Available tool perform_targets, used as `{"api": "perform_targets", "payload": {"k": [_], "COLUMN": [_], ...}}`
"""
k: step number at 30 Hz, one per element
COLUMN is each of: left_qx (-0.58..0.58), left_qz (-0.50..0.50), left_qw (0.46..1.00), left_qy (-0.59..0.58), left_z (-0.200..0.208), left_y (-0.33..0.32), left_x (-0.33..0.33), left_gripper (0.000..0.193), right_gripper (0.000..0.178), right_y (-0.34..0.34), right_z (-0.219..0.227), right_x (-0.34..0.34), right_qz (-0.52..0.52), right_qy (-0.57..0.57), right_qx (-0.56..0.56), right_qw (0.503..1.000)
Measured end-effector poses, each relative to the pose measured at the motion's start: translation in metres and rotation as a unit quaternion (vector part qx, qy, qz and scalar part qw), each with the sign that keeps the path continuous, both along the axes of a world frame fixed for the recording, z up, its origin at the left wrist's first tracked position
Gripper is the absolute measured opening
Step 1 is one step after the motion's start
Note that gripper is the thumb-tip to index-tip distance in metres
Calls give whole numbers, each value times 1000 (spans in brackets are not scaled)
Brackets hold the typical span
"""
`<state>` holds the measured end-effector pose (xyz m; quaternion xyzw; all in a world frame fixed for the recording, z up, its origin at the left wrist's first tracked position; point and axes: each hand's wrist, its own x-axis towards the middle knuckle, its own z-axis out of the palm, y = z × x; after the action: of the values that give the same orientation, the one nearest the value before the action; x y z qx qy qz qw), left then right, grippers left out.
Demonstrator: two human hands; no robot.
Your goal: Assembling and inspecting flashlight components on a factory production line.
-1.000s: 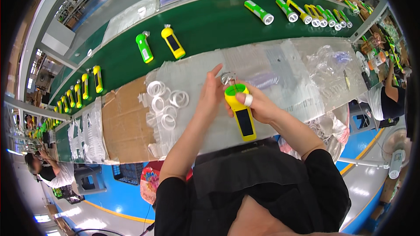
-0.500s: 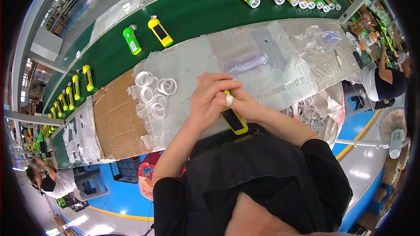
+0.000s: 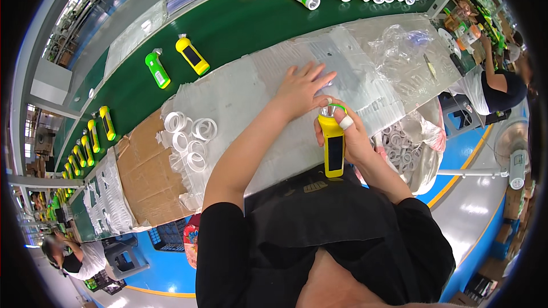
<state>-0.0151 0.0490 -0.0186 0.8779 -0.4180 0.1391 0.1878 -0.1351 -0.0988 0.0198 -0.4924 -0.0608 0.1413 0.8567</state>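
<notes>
My right hand (image 3: 357, 140) grips a yellow flashlight (image 3: 334, 148) with a dark panel on its side. The flashlight stands nearly upright, its shiny reflector end up. A green curved edge shows beside that end; what it belongs to is unclear. White wrapping covers part of my right thumb. Just left of the flashlight's head, my left hand (image 3: 299, 92) is stretched out with its fingers spread over the worktop. Beneath its fingers lies the row of clear round discs (image 3: 326, 83), mostly hidden by the hand. Several white rings (image 3: 204, 129) lie loose left of my left forearm.
Beyond the plastic-covered worktop (image 3: 240, 94) runs a green belt (image 3: 240, 40) bearing yellow and green flashlights (image 3: 192, 55). Crumpled clear film (image 3: 399, 43) and a box cutter (image 3: 430, 68) lie at right. A sack of white rings (image 3: 402, 145) hangs near my right elbow. Other people sit at both sides.
My hands, together around the flashlight before, have parted. The left reaches out over the clear discs with spread fingers; the right holds the flashlight farther right. The view has shifted slightly.
</notes>
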Motion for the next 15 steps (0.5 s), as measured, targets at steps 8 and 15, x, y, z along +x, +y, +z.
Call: {"api": "perform_targets", "payload": {"k": [8,15], "left_qx": [52,-95], "left_qz": [73,221], "left_qw": [996,962], "left_qy": [23,132], "left_z": [-3,6], "left_y": [69,113], "left_x": [-31,-61], "left_gripper": [76,79], "right_gripper": [56,57], "right_y": [-8,0], "right_z": [6,19], "right_x": [9,24], "right_qz": [23,44], "right_qy": [2,-13], "right_qx": [-10,-18], "right_qw": [1000,999]}}
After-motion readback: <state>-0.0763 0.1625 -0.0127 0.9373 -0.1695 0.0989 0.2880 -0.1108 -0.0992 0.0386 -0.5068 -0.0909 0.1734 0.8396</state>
